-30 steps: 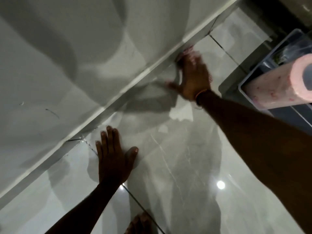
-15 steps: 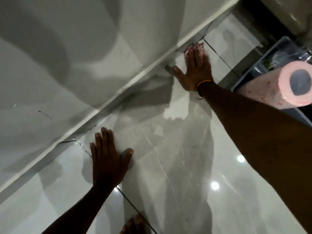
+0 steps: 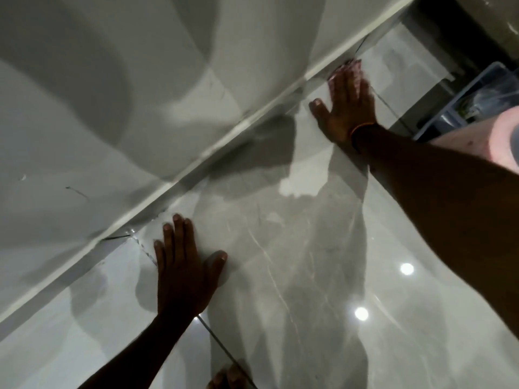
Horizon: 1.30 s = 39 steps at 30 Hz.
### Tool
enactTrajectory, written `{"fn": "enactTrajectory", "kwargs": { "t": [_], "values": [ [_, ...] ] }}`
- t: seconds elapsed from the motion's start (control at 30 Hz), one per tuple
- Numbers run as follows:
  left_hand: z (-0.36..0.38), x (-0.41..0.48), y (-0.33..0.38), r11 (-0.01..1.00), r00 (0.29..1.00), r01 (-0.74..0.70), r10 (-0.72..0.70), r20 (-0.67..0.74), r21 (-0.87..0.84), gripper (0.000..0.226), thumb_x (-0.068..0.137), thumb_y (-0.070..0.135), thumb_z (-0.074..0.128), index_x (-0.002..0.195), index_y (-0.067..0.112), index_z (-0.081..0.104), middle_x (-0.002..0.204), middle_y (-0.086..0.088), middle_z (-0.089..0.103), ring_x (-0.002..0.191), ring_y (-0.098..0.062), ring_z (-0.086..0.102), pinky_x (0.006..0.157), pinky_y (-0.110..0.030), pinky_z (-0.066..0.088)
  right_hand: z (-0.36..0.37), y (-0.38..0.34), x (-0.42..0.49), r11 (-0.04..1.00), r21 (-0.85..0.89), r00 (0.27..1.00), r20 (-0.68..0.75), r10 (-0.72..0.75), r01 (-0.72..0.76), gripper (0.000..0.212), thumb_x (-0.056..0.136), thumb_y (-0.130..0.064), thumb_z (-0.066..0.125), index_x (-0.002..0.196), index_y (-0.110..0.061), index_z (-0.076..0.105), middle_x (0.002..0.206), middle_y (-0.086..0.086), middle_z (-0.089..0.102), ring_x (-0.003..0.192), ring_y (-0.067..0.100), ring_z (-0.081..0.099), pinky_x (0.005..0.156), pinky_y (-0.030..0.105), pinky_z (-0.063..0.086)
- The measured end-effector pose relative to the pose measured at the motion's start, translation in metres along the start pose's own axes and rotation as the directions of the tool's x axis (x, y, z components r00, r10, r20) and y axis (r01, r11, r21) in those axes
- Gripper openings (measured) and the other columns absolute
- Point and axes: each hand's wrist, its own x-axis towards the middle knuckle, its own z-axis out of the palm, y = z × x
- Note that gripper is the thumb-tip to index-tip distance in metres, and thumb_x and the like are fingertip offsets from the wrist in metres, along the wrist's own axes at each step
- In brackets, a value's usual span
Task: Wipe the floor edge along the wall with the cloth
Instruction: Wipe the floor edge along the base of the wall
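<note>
From the head camera, looking down: the person is low to the floor [image 3: 295, 276], propped on the left hand [image 3: 182, 270], which lies flat on the glossy grey tile with fingers together and thumb out to the side. It holds nothing; it seems to be there simply to carry weight while the other arm reaches. Its fingertips stop just short of the pale skirting strip [image 3: 213, 147] that runs diagonally along the foot of the wall [image 3: 112, 80].

Further along that strip, the right hand [image 3: 348, 105] is pressed palm-down with fingers stretched toward the edge, thumb splayed. The cloth [image 3: 351, 66] is trapped beneath it, only a pinkish fringe showing past the fingertips, right where tile meets skirting (the blur there makes it hard to say whether it touches the strip itself). Pinning it flat like this probably lets the whole palm push it along the joint. An orange band [image 3: 362, 127] sits at the wrist.

At the right margin, a bluish crate [image 3: 460, 108] stands beside a pink roll [image 3: 505, 136].
</note>
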Motion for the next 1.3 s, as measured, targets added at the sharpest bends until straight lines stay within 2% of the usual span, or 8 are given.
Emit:
{"fn": "enactTrajectory", "kwargs": {
  "t": [0.23,0.43,0.57,0.63,0.73,0.9,1.13,1.3],
  "values": [
    [-0.006,-0.002,0.0,1.0,0.999,-0.021,0.02,0.036,0.012,0.099,0.096,0.067,0.037,0.166,0.003,0.009,0.177,-0.016,0.0,0.164,-0.037,0.001,0.132,-0.059,0.004,0.011,-0.054,-0.07,0.979,0.048,0.98,0.018,-0.2,0.199,0.112,0.09,-0.092,0.026,0.172,-0.017,0.014,0.182,0.018,0.006,0.169,0.043,0.005,0.138,0.06,0.01],
    [-0.009,-0.003,-0.009,0.998,0.995,-0.056,0.055,0.083,0.017,0.101,0.095,0.07,0.035,0.167,0.007,0.004,0.177,-0.012,-0.006,0.164,-0.032,-0.005,0.132,-0.057,0.004,0.033,-0.121,-0.14,0.847,0.057,0.841,0.095,-0.532,0.529,0.12,0.079,-0.101,0.033,0.172,-0.03,0.011,0.183,0.006,0.014,0.17,0.037,0.007,0.139,0.058,0.008],
    [-0.009,-0.004,-0.005,0.999,0.997,-0.051,0.049,0.056,0.02,0.1,0.095,0.069,0.034,0.167,0.005,0.007,0.177,-0.014,-0.003,0.164,-0.035,-0.003,0.132,-0.057,0.004,0.026,-0.086,-0.113,0.756,-0.013,0.754,-0.05,-0.655,0.655,0.104,0.092,-0.09,0.035,0.169,-0.02,0.032,0.176,0.012,0.035,0.165,0.037,0.028,0.139,0.052,0.014],
    [-0.007,-0.004,-0.002,0.999,0.998,-0.042,0.041,0.041,0.02,0.099,0.095,0.068,0.034,0.166,0.004,0.009,0.177,-0.015,-0.001,0.164,-0.036,-0.001,0.132,-0.057,0.004,0.019,-0.058,-0.081,0.829,-0.005,0.822,-0.131,-0.555,0.559,0.108,0.094,-0.091,0.03,0.163,-0.009,0.042,0.171,0.022,0.04,0.162,0.043,0.033,0.137,0.055,0.022],
    [-0.006,-0.003,-0.002,0.999,0.999,-0.037,0.036,0.031,0.011,0.099,0.095,0.068,0.034,0.166,0.004,0.008,0.177,-0.014,-0.001,0.164,-0.034,-0.003,0.132,-0.055,0.001,0.001,-0.024,-0.027,0.986,0.004,0.986,-0.026,-0.165,0.165,0.134,0.08,-0.1,-0.007,0.17,-0.005,0.021,0.179,0.026,0.014,0.168,0.044,0.009,0.139,0.057,0.008],
    [-0.004,-0.002,-0.008,0.998,0.998,-0.053,0.052,0.034,0.017,0.099,0.096,0.069,0.036,0.167,0.006,0.007,0.177,-0.012,-0.003,0.164,-0.032,-0.005,0.133,-0.053,0.0,-0.003,-0.024,-0.02,0.995,0.096,0.994,0.108,0.008,-0.018,0.135,0.074,-0.105,-0.006,0.172,-0.013,0.004,0.182,0.017,-0.004,0.17,0.038,-0.006,0.138,0.062,0.0],
    [-0.011,-0.005,-0.026,0.986,0.986,-0.159,0.155,0.066,0.057,0.097,0.098,0.066,0.041,0.166,0.005,0.009,0.177,-0.015,0.001,0.164,-0.033,0.001,0.133,-0.053,0.009,0.033,-0.152,-0.157,0.922,0.182,0.926,0.102,-0.364,0.343,0.132,0.074,-0.107,0.021,0.173,-0.02,0.009,0.183,0.016,0.004,0.169,0.042,0.002,0.137,0.061,0.011],
    [-0.016,-0.014,-0.05,0.962,0.971,-0.233,0.223,0.082,0.146,0.094,0.101,0.066,0.032,0.165,0.001,0.011,0.176,-0.019,0.005,0.164,-0.034,0.006,0.132,-0.052,0.018,0.061,-0.222,-0.215,0.759,0.192,0.741,0.168,-0.65,0.622,0.115,0.085,-0.095,0.038,0.173,-0.026,0.011,0.183,0.007,0.009,0.17,0.036,0.001,0.138,0.061,0.007]
  ]
}}
